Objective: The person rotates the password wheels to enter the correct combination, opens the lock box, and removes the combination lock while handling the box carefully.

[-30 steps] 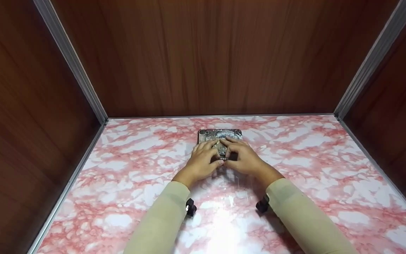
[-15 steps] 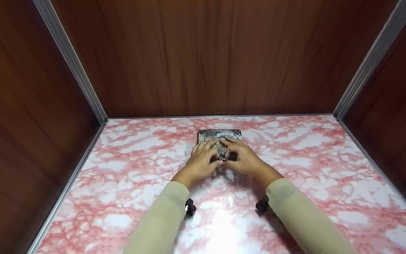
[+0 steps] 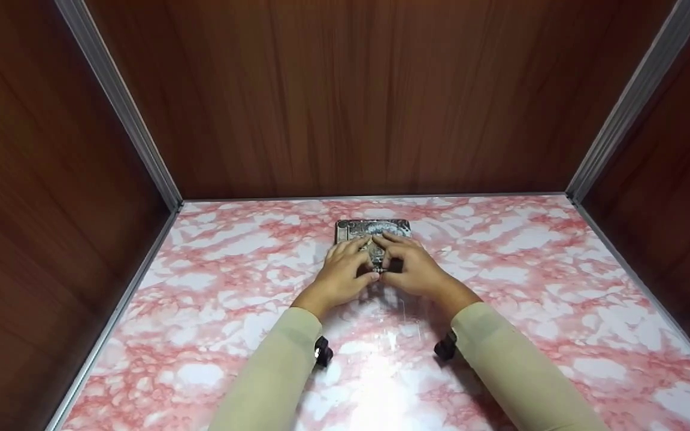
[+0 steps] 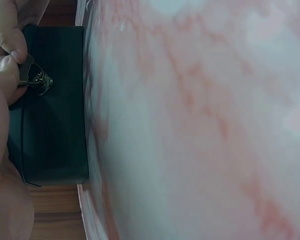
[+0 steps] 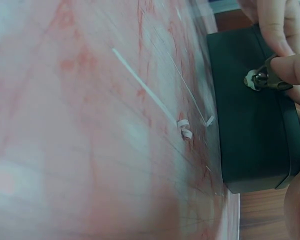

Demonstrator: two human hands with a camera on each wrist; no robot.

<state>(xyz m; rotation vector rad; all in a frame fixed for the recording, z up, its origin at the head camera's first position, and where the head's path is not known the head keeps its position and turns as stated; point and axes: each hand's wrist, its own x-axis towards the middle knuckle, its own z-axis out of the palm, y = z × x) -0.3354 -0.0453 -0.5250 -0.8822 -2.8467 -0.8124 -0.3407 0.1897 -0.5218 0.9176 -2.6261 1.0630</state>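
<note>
A small dark green box (image 4: 55, 135) with a patterned lid (image 3: 381, 227) stands near the back middle of the table. On its front is a metal clasp (image 5: 260, 79). My left hand (image 3: 342, 272) lies over the lid's left part, fingers on top and thumb bent down to the clasp at the front. My right hand (image 3: 418, 269) grips from the other side, index finger curved on the lid and thumb on the clasp's flap. Both thumb tips meet at the clasp. My hands hide much of the lid and its front edge.
The table (image 3: 213, 347) has a red and white marbled top. Brown wood-grain panels (image 3: 345, 102) rise at the back and both sides, with metal strips at the corners. A thin white strip (image 5: 145, 87) with a curled end lies before the box.
</note>
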